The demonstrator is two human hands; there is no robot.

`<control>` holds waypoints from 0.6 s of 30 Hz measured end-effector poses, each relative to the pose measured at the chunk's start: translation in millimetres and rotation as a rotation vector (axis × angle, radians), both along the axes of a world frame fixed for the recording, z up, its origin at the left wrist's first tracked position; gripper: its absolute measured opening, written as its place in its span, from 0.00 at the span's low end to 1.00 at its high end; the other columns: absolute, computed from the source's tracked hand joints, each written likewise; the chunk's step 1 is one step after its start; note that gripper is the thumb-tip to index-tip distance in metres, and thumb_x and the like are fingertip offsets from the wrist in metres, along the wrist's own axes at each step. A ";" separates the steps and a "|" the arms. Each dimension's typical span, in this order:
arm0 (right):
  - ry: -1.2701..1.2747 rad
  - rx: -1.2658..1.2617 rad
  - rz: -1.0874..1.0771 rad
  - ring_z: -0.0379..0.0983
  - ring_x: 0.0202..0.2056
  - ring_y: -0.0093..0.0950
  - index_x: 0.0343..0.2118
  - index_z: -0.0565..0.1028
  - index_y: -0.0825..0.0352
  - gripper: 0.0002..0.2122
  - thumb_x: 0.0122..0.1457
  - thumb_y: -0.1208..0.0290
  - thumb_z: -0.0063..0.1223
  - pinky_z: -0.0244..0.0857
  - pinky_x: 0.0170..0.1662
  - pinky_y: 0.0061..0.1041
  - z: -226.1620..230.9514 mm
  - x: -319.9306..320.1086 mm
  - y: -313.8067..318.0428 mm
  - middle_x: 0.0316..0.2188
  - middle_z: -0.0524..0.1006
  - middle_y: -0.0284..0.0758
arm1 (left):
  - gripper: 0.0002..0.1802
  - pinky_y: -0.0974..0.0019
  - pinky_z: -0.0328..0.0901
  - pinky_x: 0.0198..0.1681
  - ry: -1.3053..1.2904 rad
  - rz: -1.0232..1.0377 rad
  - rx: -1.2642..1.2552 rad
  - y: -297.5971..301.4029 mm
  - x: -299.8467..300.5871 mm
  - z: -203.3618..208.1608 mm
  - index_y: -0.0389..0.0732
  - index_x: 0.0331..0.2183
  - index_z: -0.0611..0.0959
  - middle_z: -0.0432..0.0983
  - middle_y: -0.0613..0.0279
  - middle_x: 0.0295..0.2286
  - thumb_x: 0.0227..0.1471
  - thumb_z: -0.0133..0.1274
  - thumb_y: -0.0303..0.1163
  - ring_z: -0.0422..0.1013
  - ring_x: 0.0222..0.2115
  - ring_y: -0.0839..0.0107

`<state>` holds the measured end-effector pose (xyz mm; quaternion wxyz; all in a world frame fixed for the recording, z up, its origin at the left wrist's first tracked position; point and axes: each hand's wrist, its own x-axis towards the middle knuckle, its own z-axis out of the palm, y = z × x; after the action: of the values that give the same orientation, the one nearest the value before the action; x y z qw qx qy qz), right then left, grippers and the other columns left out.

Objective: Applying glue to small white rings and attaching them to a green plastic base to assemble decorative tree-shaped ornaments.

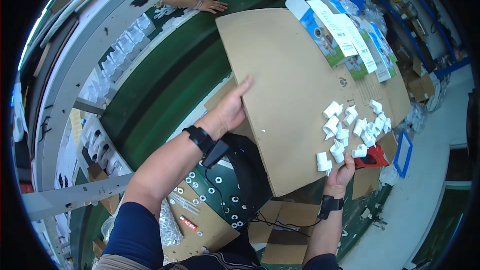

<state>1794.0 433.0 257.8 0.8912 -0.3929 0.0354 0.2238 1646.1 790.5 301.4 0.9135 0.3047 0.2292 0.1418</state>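
A large brown cardboard sheet (280, 90) spans the middle of the view, tilted. My left hand (232, 107) grips its left edge, thumb on top and fingers mostly hidden beneath. On its near right edge my right hand (340, 175) is closed, fingertips near the white parts. Several small white plastic parts (331, 127), round and cup-like with short stubs, lie loosely on the sheet's right part. Several printed blue, green and white boxes (332, 35), with white flaps raised, lie across its far right corner. A red object (372, 157) shows just beyond my right hand.
A green conveyor belt (175, 80) runs along the left, with another person's hand (212, 5) at its far edge. Below lie white rings (218, 180), a clear plastic bag (170, 225) and a red tube (188, 223). Blue shelving (400, 15) stands far right, a blue frame (402, 154) nearer.
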 end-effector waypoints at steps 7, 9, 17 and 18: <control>-0.050 0.068 0.149 0.67 0.64 0.42 0.68 0.61 0.68 0.30 0.61 0.76 0.47 0.58 0.69 0.47 20.0 0.9 25.3 0.65 0.69 0.43 | 0.32 0.50 0.66 0.62 -0.062 0.015 0.008 -46.1 -45.8 25.2 0.32 0.60 0.71 0.74 0.47 0.56 0.61 0.59 0.39 0.72 0.56 0.55; -0.055 0.062 0.171 0.67 0.64 0.42 0.68 0.61 0.68 0.30 0.61 0.76 0.47 0.58 0.69 0.47 13.3 2.0 42.4 0.65 0.69 0.43 | 0.30 0.51 0.67 0.62 -0.053 0.048 -0.008 -34.6 -55.2 16.5 0.30 0.59 0.72 0.75 0.46 0.55 0.61 0.59 0.38 0.73 0.55 0.54; -0.077 0.028 0.249 0.65 0.65 0.42 0.68 0.60 0.69 0.30 0.61 0.75 0.48 0.56 0.71 0.47 -4.9 0.7 221.6 0.65 0.68 0.43 | 0.25 0.51 0.69 0.59 -0.047 0.157 -0.098 128.5 -82.3 -40.6 0.30 0.53 0.78 0.78 0.47 0.50 0.59 0.59 0.35 0.75 0.52 0.55; -0.072 0.021 0.263 0.65 0.65 0.42 0.68 0.60 0.70 0.31 0.60 0.75 0.49 0.56 0.71 0.47 -3.8 1.4 238.6 0.66 0.68 0.43 | 0.24 0.51 0.69 0.59 -0.044 0.171 -0.100 142.6 -83.4 -43.6 0.29 0.52 0.78 0.79 0.46 0.49 0.59 0.59 0.35 0.75 0.52 0.55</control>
<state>1795.4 671.6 254.0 0.8590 -0.3925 -0.0509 0.3248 1562.7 933.1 257.8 0.9170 0.2347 0.2409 0.2144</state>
